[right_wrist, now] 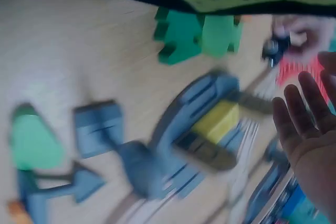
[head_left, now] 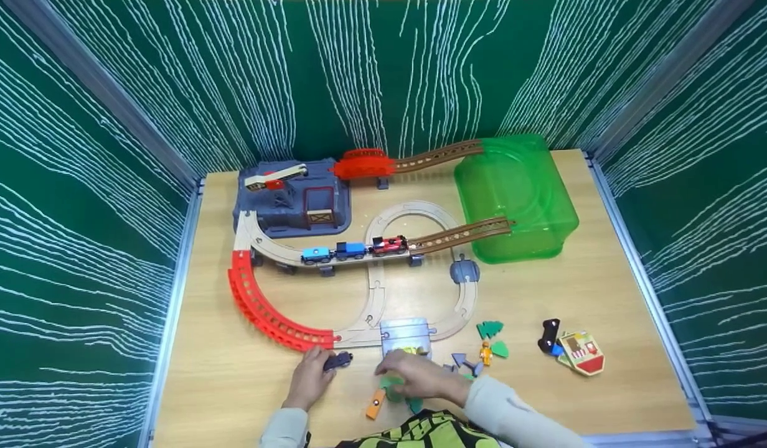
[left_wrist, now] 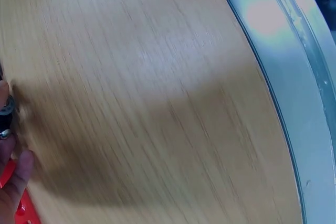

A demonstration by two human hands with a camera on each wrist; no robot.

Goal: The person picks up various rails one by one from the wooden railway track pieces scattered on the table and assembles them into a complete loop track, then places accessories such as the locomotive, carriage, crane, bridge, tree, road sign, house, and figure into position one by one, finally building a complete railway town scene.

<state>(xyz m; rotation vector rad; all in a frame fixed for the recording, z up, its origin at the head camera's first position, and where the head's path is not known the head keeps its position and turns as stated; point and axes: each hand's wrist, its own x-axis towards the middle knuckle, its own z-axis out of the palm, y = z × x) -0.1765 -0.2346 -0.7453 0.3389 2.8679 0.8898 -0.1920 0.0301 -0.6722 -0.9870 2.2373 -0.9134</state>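
My left hand pinches a small dark toy train car just below the near end of the red curved track. In the left wrist view only the fingertips and part of the car show at the edge. Fingers extended, my right hand holds nothing and reaches over the near side of the grey crossing piece. Under and beside it lie green tree pieces and an orange block. A yellow part sits between the crossing's brown arms.
A red engine with two blue cars stands on the raised wooden track. Behind are a grey crane base and a green translucent tunnel. To the right lie an orange figure, a black piece and a small house.
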